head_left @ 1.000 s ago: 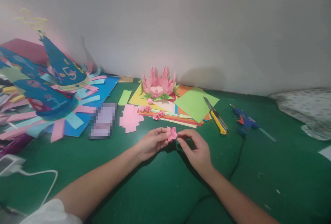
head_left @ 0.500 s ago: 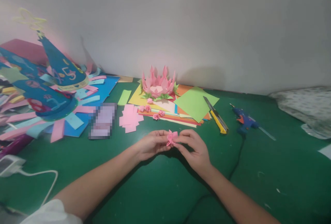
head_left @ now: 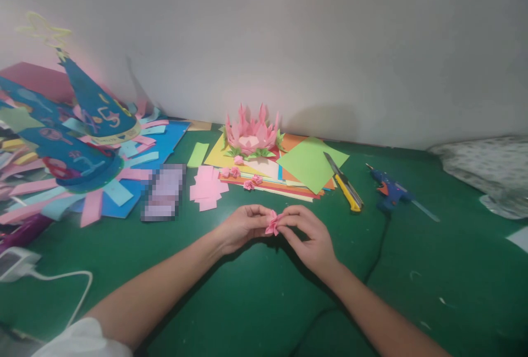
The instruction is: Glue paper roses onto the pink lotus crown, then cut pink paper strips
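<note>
A small folded pink paper flower (head_left: 273,223) is held between my two hands above the green table (head_left: 247,296). My left hand (head_left: 246,228) pinches it from the left with thumb and fingers. From the right, the thumb and fingertips of my right hand (head_left: 308,236) grip its petals. Beyond my hands lie several small pink paper flowers (head_left: 249,185) on and around a stack of coloured paper (head_left: 284,193). A large pink paper lotus (head_left: 252,134) with green leaves stands behind them. Pink paper slips (head_left: 206,187) lie to the left of the stack.
A yellow utility knife (head_left: 347,192), blade out, and a blue glue gun (head_left: 390,191) with its cord lie at right. To the left are a phone (head_left: 164,192), decorated blue paper cones (head_left: 97,101) and a white charger (head_left: 18,263) with cable. A wall rises behind.
The fingers of my right hand have shifted slightly on the pink paper flower, and its petals look more gathered. My left hand keeps its hold.
</note>
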`<state>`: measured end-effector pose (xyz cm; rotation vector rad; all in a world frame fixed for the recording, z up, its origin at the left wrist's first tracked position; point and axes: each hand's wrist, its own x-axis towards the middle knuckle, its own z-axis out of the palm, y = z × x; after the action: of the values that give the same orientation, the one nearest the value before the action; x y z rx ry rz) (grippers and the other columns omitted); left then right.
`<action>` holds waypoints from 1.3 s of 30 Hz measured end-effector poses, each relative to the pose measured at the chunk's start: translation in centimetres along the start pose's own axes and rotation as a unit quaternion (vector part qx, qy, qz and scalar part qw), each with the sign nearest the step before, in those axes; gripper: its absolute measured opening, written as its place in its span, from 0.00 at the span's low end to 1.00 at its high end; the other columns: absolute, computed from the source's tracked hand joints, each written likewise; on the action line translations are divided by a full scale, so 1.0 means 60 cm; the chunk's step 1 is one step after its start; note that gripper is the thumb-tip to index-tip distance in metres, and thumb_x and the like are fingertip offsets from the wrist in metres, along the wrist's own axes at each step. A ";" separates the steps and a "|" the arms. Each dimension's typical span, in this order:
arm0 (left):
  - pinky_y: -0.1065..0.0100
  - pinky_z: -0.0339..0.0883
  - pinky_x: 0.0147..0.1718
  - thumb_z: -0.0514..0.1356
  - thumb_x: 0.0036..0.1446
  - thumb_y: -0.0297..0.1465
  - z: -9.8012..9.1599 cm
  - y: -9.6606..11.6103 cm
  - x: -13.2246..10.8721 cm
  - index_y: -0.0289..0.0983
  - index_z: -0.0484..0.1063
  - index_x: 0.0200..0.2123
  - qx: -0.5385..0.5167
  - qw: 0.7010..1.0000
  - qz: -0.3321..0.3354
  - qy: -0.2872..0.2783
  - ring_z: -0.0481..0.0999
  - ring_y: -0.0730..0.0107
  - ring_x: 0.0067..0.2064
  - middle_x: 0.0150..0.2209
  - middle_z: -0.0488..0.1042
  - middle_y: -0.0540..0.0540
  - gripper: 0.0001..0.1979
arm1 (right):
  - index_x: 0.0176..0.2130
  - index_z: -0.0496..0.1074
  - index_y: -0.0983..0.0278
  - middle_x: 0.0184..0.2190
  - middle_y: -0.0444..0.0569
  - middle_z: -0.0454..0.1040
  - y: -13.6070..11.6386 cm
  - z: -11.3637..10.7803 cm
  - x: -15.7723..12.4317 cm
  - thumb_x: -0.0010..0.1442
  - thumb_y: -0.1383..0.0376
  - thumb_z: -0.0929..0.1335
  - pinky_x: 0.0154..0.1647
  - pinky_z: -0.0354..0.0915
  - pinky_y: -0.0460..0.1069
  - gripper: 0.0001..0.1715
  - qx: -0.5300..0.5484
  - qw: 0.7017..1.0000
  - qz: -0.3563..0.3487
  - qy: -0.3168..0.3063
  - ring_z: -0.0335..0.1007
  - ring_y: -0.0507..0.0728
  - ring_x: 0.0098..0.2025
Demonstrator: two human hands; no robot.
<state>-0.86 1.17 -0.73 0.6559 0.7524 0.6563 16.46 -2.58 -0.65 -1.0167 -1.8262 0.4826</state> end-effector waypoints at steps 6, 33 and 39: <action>0.68 0.67 0.33 0.72 0.36 0.35 -0.002 -0.002 0.002 0.31 0.75 0.30 0.088 0.993 0.063 0.046 0.73 0.75 0.27 0.26 0.75 0.48 0.18 | 0.35 0.74 0.59 0.32 0.47 0.72 0.008 -0.002 0.001 0.59 0.69 0.66 0.37 0.65 0.50 0.08 -0.059 0.996 -0.044 -0.043 0.67 0.55 0.35; 0.71 0.66 0.32 0.63 0.51 0.36 0.013 -0.015 -0.006 0.36 0.69 0.28 0.280 0.898 0.305 0.151 0.71 0.72 0.33 0.30 0.71 0.48 0.09 | 0.30 0.74 0.61 0.28 0.46 0.74 0.001 0.005 0.001 0.56 0.62 0.69 0.32 0.66 0.48 0.06 0.025 0.991 0.134 0.000 0.70 0.54 0.31; 0.72 0.65 0.33 0.64 0.51 0.33 0.009 -0.018 -0.008 0.37 0.74 0.28 0.319 0.877 0.322 0.158 0.71 0.71 0.34 0.30 0.71 0.47 0.05 | 0.29 0.73 0.61 0.28 0.46 0.75 0.001 0.007 -0.001 0.58 0.63 0.67 0.31 0.66 0.48 0.08 -0.009 0.992 0.128 0.009 0.70 0.54 0.30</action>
<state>-0.35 -0.01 -1.04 1.4689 1.0779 1.1591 16.12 -2.57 -0.94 -1.2716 -1.6953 0.6085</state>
